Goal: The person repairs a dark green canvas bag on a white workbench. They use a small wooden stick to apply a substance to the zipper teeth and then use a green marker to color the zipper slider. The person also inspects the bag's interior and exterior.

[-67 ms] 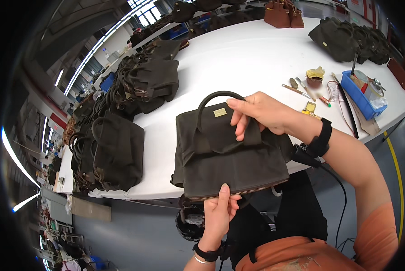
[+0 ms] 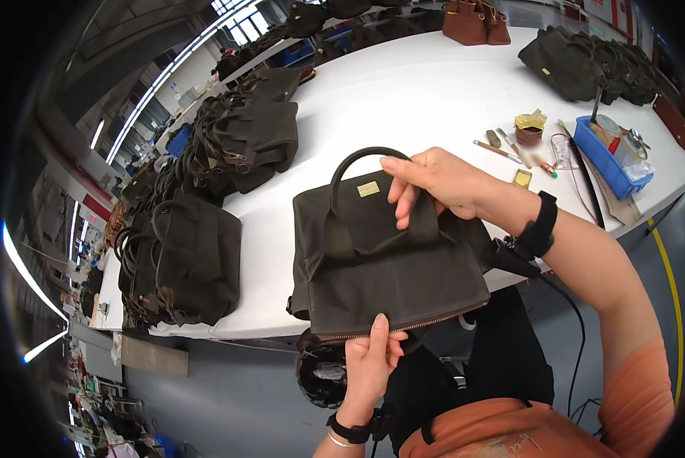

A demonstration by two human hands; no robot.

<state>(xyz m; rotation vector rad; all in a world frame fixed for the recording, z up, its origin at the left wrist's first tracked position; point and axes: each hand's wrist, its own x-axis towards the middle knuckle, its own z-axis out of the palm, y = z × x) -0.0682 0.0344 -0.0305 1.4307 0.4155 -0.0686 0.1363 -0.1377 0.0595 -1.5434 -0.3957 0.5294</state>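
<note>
A dark olive handbag point(image 2: 396, 282) lies tilted across the table's front edge, its zipped edge toward me. My left hand point(image 2: 369, 362) pinches that zipped edge at its middle, thumb on top and fingers underneath. The brass-coloured zip point(image 2: 442, 318) runs to both sides of the thumb. At the far side, my right hand point(image 2: 438, 183) is closed round the right part of the arched handle point(image 2: 358, 158), thumb on top and some fingers curled in front of the bag. A small gold plate point(image 2: 368, 189) sits on the bag's panel beside the handle.
Similar dark bags point(image 2: 197, 263) stand in a row along the table's left side, and more point(image 2: 564, 65) lie at the far right. Brown bags point(image 2: 472, 23) stand at the back. A blue bin point(image 2: 610, 160) of tools, a yellow-topped jar point(image 2: 529, 130) and brushes point(image 2: 499, 151) lie on the right.
The handle end of the bag and my right hand have shifted slightly up and left in the view. My left hand keeps its pinch on the zipped edge.
</note>
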